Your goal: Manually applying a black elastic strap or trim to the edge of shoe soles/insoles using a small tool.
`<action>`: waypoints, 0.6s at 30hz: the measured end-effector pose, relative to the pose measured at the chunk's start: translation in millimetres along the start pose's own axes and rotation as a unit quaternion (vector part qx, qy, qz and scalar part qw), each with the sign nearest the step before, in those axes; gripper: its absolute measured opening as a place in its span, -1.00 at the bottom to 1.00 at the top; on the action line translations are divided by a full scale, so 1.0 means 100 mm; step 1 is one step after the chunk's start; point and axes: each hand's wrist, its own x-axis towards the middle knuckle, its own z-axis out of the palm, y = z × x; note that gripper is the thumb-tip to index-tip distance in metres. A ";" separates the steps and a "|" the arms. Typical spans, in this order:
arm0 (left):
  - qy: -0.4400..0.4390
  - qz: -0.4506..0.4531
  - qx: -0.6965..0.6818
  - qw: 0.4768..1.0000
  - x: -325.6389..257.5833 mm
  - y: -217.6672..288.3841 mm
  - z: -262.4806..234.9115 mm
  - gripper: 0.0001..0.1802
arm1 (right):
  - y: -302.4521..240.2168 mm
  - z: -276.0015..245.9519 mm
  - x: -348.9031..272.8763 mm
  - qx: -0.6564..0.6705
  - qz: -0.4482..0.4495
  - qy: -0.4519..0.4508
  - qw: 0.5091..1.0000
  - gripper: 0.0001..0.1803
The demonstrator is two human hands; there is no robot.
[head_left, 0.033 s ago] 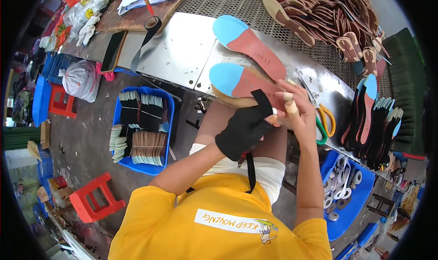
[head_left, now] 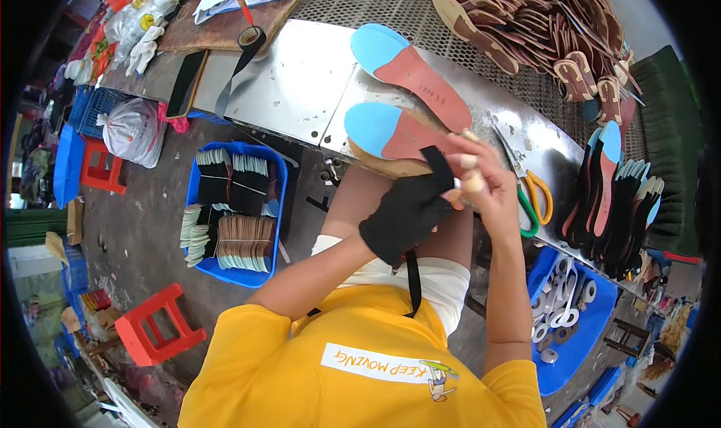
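Strip, flat, black, juts past my gloved left fingers, clasped apparently for steadiness; grip of right fingers unclear.

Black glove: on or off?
On. The black glove covers the left hand down to the wrist; the right hand has no glove, only pale coverings on some fingers.
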 end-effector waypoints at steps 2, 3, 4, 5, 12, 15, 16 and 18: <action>-0.016 -0.022 0.062 0.998 0.09 -0.02 0.06 -0.77 | -0.04 0.12 -0.09 0.113 0.075 0.059 0.989 -0.73; -0.015 -0.023 0.061 0.998 0.12 -0.02 0.02 -0.77 | -0.09 0.15 -0.11 0.221 0.147 0.119 0.957 -0.73; 0.043 0.067 0.126 0.989 0.16 0.00 -0.05 -0.75 | -0.20 0.01 -0.13 0.334 0.217 0.120 0.909 -0.73; 0.097 0.156 0.188 0.965 0.22 0.02 -0.13 -0.72 | -0.16 -0.10 -0.15 0.271 0.152 0.165 0.936 -0.75; 0.162 0.095 0.631 0.753 0.59 0.22 -0.97 -0.56 | 0.03 -0.47 -0.28 0.260 0.173 0.084 0.946 -0.82; 0.184 0.194 0.439 0.857 0.53 0.20 -0.97 -0.62 | -0.08 -0.36 -0.23 0.205 0.225 0.072 0.950 -0.85; 0.173 0.215 0.351 0.895 0.49 0.24 -0.95 -0.69 | -0.06 -0.36 -0.23 0.191 0.222 0.065 0.954 -0.85; 0.183 0.223 0.366 0.885 0.44 0.18 -0.96 -0.69 | -0.05 -0.33 -0.18 0.177 0.219 0.051 0.958 -0.84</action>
